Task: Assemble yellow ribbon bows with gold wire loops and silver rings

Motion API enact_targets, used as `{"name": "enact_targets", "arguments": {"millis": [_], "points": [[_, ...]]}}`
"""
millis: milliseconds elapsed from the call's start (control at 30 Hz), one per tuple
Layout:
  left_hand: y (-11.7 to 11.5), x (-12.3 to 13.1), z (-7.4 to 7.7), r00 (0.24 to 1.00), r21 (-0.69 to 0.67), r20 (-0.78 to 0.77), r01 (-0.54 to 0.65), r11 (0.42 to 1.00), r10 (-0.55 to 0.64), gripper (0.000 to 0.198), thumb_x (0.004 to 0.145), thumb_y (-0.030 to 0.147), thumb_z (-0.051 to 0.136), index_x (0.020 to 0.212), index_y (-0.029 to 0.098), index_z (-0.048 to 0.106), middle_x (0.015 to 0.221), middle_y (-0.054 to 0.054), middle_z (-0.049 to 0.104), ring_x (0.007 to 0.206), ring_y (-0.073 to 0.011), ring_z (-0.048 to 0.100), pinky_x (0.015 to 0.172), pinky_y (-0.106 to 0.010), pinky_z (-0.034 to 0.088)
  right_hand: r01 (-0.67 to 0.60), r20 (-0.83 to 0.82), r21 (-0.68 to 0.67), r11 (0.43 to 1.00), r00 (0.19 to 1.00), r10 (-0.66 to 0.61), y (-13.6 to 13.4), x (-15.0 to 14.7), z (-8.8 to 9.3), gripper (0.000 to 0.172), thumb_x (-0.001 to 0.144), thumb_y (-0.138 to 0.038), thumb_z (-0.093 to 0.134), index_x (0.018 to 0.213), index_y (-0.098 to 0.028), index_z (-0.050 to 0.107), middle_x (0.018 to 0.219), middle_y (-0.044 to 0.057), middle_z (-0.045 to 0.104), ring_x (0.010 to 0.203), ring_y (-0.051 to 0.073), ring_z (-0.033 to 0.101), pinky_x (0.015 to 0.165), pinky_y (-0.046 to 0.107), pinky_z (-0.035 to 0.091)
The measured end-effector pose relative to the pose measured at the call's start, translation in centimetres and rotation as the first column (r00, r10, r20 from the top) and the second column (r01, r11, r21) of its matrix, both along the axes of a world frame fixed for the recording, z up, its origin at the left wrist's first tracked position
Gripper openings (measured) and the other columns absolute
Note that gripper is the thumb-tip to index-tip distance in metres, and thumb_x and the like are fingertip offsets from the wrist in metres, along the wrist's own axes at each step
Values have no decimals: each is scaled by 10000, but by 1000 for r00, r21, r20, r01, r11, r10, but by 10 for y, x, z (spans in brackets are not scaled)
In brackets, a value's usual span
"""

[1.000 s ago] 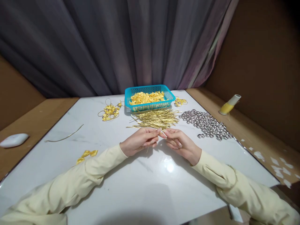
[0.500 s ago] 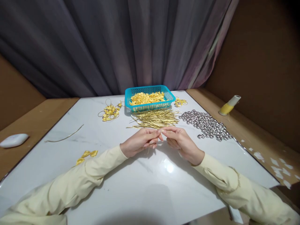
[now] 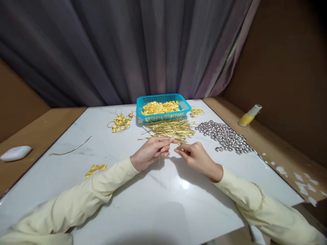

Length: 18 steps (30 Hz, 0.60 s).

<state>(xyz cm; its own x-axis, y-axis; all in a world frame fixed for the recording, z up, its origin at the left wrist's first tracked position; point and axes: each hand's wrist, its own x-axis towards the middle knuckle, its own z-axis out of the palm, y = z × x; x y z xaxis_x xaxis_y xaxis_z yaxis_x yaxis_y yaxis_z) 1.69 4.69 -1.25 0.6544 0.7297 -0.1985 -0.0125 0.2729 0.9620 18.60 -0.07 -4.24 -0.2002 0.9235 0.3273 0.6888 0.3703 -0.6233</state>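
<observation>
My left hand (image 3: 152, 152) is closed in a pinch over the middle of the table, its thumb and forefinger pointing right. A thin gold cord (image 3: 159, 161) hangs a little below its fingers. Just to the right, my right hand (image 3: 195, 157) pinches what looks like the same cord close to the left fingertips. The fingers hide most of the cord. Right behind both hands lies a pile of gold cords (image 3: 170, 130). Yellow ribbon pieces (image 3: 95, 167) rest beside my left forearm, and a single cord (image 3: 71, 150) lies further left.
A blue basket (image 3: 164, 118) of yellow ribbon pieces stands at the back. Looped yellow bows (image 3: 121, 123) lie left of it, more bows (image 3: 196, 112) to its right. Silver beads (image 3: 224, 135) spread at right. A yellow thread cone (image 3: 249, 116) and a white object (image 3: 15, 153) flank the table.
My fingertips have drawn slightly apart. My right hand has turned, its fingers now pointing down and left, while the left fingers have risen a little.
</observation>
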Motion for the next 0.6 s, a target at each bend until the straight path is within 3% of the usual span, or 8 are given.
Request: {"name": "enact_targets", "arguments": {"millis": [100, 200, 367, 500, 600], "points": [[-4, 1, 0, 994, 143, -95, -35, 989, 48, 258, 795, 348, 559, 764, 112, 657, 407, 95, 292, 390, -40, 214, 466, -189, 295, -57, 35, 16, 998, 998, 56, -2, 0, 1, 233, 792, -184, 474, 600, -146, 601, 466, -16, 479, 433, 77, 303, 472, 214, 243], [-7, 3, 0, 962, 338, -252, -12, 941, 103, 302, 789, 356, 547, 634, 110, 627, 443, 54, 419, 413, -53, 297, 431, -195, 259, -62, 90, 73, 995, 994, 56, -4, 1, 2, 201, 759, -130, 455, 599, -144, 576, 464, -19, 468, 426, 74, 308, 470, 210, 236], [-8, 2, 0, 912, 571, -409, 231, 788, 30, 336, 839, 274, 449, 550, 136, 550, 497, 30, 511, 463, -71, 422, 495, -192, 343, -69, 226, 153, 986, 974, 33, -6, 7, 3, 163, 732, -94, 421, 652, -154, 550, 475, -21, 475, 427, 82, 343, 473, 214, 223], [-8, 0, 2, 880, 646, -474, 362, 672, -18, 297, 845, 220, 423, 586, 150, 551, 527, 25, 552, 495, -80, 476, 550, -191, 374, -124, 299, 151, 981, 951, 75, -6, 10, 6, 159, 767, -94, 401, 756, -163, 545, 588, 8, 552, 497, 104, 422, 507, 221, 251], [-9, 0, 2, 871, 609, -489, 381, 696, -48, 264, 833, 238, 458, 614, 150, 578, 523, 22, 562, 485, -81, 479, 537, -189, 375, -157, 266, 125, 980, 957, 119, -5, 9, 7, 146, 791, -102, 397, 758, -165, 523, 661, 29, 570, 571, 123, 468, 532, 222, 287]]}}
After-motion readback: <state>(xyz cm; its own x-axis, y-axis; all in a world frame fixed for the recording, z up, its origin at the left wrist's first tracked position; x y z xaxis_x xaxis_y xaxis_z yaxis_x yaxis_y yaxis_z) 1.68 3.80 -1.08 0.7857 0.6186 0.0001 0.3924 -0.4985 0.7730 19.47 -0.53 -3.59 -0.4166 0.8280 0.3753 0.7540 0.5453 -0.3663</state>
